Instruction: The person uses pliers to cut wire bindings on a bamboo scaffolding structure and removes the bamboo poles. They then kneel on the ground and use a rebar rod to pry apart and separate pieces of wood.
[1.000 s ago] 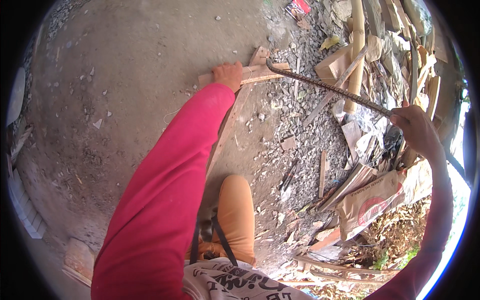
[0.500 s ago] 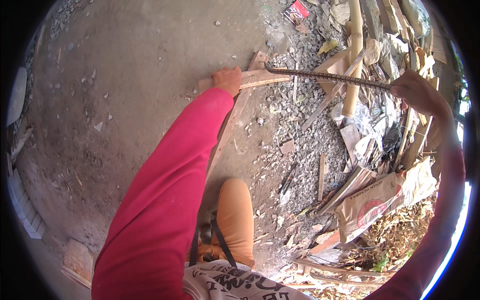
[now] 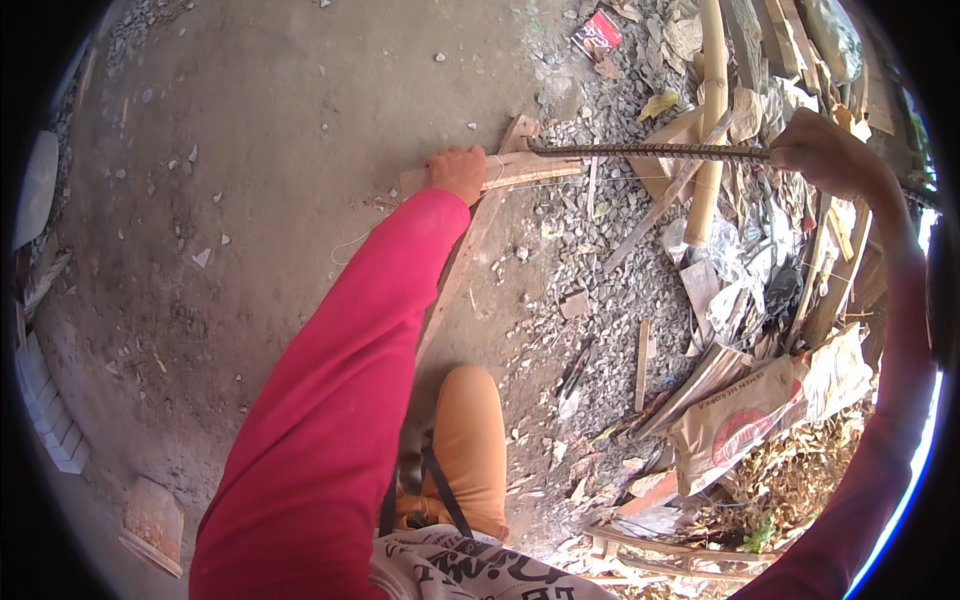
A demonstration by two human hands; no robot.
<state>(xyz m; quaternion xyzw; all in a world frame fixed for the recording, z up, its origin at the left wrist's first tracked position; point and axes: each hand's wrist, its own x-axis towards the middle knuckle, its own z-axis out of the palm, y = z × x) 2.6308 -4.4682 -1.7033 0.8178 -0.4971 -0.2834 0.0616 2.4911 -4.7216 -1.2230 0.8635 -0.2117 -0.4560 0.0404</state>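
Note:
A ribbed steel bar (image 3: 650, 151) stretches across the far part of the view, and my right hand (image 3: 825, 155) is closed round its right end. Its bent left tip rests at the joint of two wooden pieces: a short crosspiece (image 3: 530, 172) and a long wooden strip (image 3: 462, 262) that slants back toward my leg. My left hand (image 3: 457, 172) is closed over the crosspiece, left of the joint, its thumb side hidden. A thin line runs along the crosspiece and on to the right.
Gravel (image 3: 610, 245) spreads beside the wood. A bamboo pole (image 3: 712, 120), scrap boards, plastic and a brown paper sack (image 3: 740, 425) lie piled on the right. My bent knee (image 3: 468, 420) is below the long strip. A wooden block (image 3: 152, 525) lies at the lower left.
My right hand has shifted slightly up and left, so the bar's right end sits higher against its bent tip. My left hand stays on the crosspiece. The whole view has shifted slightly.

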